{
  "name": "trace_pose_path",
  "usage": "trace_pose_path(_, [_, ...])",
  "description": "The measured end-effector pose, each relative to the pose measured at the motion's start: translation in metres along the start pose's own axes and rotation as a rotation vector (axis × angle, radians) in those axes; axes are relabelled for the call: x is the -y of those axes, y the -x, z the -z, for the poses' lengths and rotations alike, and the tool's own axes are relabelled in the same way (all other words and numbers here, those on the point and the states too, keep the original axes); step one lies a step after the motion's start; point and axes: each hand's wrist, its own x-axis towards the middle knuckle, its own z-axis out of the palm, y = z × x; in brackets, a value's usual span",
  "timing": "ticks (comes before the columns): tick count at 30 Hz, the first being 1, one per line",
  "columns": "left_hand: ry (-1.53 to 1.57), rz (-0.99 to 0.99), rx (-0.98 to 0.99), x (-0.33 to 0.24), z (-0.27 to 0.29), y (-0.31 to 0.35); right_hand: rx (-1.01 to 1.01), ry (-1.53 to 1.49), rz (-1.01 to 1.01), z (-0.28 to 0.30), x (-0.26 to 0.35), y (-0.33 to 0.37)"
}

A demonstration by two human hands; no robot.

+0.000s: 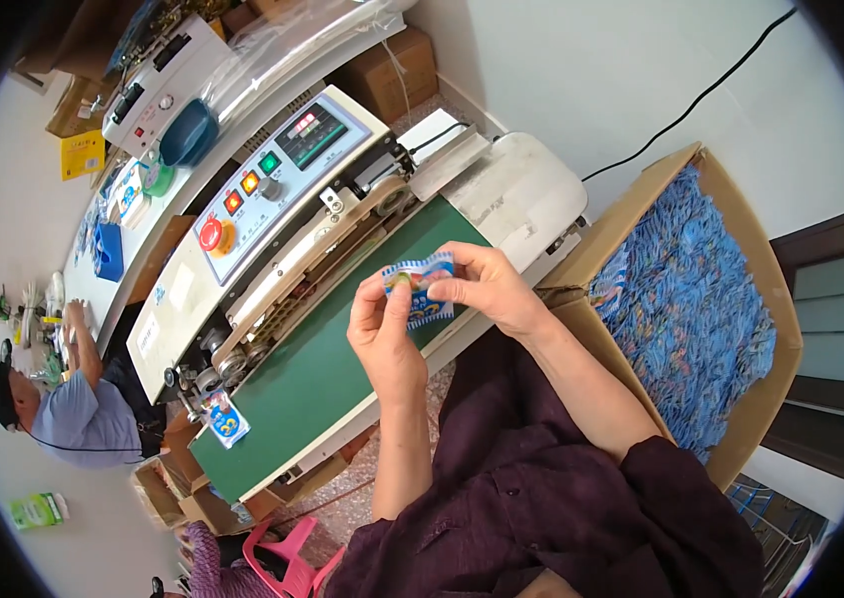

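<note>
Between my two hands is a small blue-and-white striped packet with something greenish and reddish showing on it. My left hand pinches its left side, thumb on the front. At its right edge my right hand grips it between thumb and fingers. Both hands are above the green conveyor belt of a bag sealing machine. A second blue-and-white packet lies at the belt's left end, by the machine's rollers.
To my right stands a big cardboard box full of blue-and-white packets. A teal bowl and a blue tray sit on the table behind the machine. Another person works at far left; a pink chair stands lower left.
</note>
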Motion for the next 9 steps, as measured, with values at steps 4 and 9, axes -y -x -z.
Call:
trace_pose_path(4, [0.182,0.022,-0.029,0.008,-0.008,-0.004,-0.043,-0.048,0.096,-0.013,-0.013,0.000])
trace_pose_path(9, [0.194,0.073,-0.033,0.011,-0.012,-0.009,-0.247,-0.042,-0.094,0.015,-0.006,-0.013])
